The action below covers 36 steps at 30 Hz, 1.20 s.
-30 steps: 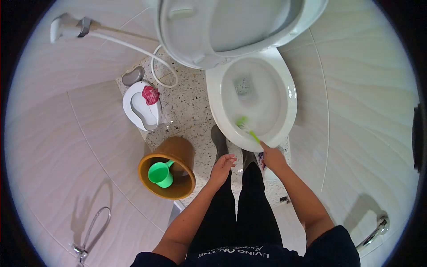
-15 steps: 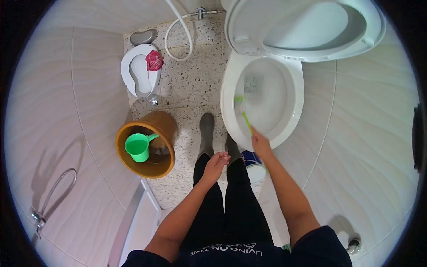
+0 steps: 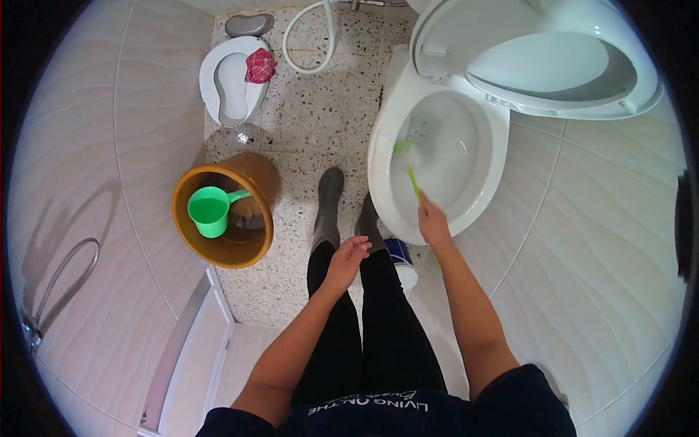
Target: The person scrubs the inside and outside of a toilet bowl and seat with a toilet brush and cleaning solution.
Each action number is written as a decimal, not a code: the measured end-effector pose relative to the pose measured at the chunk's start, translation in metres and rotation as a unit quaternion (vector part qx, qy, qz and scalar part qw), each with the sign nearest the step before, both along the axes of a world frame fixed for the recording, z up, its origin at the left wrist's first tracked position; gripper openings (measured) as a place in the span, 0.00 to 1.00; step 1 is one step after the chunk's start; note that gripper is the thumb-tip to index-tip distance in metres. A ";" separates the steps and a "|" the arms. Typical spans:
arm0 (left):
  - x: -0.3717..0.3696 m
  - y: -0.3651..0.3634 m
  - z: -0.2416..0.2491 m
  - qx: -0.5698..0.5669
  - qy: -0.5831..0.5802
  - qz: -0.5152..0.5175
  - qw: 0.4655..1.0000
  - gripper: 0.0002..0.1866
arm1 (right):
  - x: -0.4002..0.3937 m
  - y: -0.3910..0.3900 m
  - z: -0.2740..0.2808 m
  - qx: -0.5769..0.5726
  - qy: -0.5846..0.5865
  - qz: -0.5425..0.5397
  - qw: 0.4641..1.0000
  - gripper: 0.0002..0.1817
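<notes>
My right hand [image 3: 434, 221] is closed round the thin green handle of a brush [image 3: 413, 180] at the front rim of the white toilet bowl [image 3: 381, 175]. The brush's green and white head lies inside the bowl, against its left inner side, somewhat blurred. The toilet's seat and lid [image 3: 539, 65] are raised. My left hand [image 3: 347, 264] hangs in the air over my legs, fingers partly curled and apart, holding nothing.
At the left stands a brown bucket [image 3: 267, 178] with a green dipper [image 3: 209, 211] inside. Behind it lie a white bedpan [image 3: 211, 93] and a red cloth [image 3: 260, 66]. A white hose [image 3: 331, 36] curls on the floor. A blue and white tub [image 3: 405, 274] stands by my right boot.
The view has shifted, so the toilet appears further right and the bucket further left and higher. My right hand still grips the brush, whose head remains in the bowl.
</notes>
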<state>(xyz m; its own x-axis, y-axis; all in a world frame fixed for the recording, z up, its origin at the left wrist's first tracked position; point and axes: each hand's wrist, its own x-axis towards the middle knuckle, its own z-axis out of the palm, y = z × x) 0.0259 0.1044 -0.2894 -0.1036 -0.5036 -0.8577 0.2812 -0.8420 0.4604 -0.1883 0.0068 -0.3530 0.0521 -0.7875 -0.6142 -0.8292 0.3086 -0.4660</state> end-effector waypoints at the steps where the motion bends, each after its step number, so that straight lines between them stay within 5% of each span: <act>1: 0.001 -0.003 0.000 0.007 -0.007 -0.010 1.000 0.17 | -0.016 0.021 0.016 0.010 0.016 0.059 0.998 0.23; 3: 0.000 -0.007 0.001 0.016 -0.014 -0.015 1.000 0.17 | -0.034 0.042 0.052 0.115 0.038 0.054 0.991 0.24; 11: -0.012 -0.007 -0.004 0.001 -0.008 0.003 1.000 0.17 | -0.023 -0.031 -0.030 0.041 0.032 0.028 0.998 0.23; 20: -0.021 -0.011 -0.005 -0.012 0.002 0.046 0.999 0.16 | -0.097 -0.035 0.065 0.156 0.241 0.281 0.916 0.26; 27: -0.016 -0.002 -0.006 -0.024 -0.020 0.012 0.999 0.17 | -0.094 -0.127 0.000 0.049 0.291 0.288 0.911 0.25; 29: -0.014 0.000 -0.003 -0.020 -0.019 0.022 0.999 0.17 | -0.081 -0.115 0.011 0.035 0.285 0.304 0.908 0.26; 31: -0.015 0.002 -0.004 -0.019 -0.017 0.037 0.999 0.17 | -0.070 -0.089 0.050 0.166 0.280 0.381 0.865 0.25; 36: -0.020 0.011 -0.016 -0.041 -0.002 0.072 0.997 0.17 | -0.093 -0.157 0.056 0.101 0.368 0.460 0.802 0.22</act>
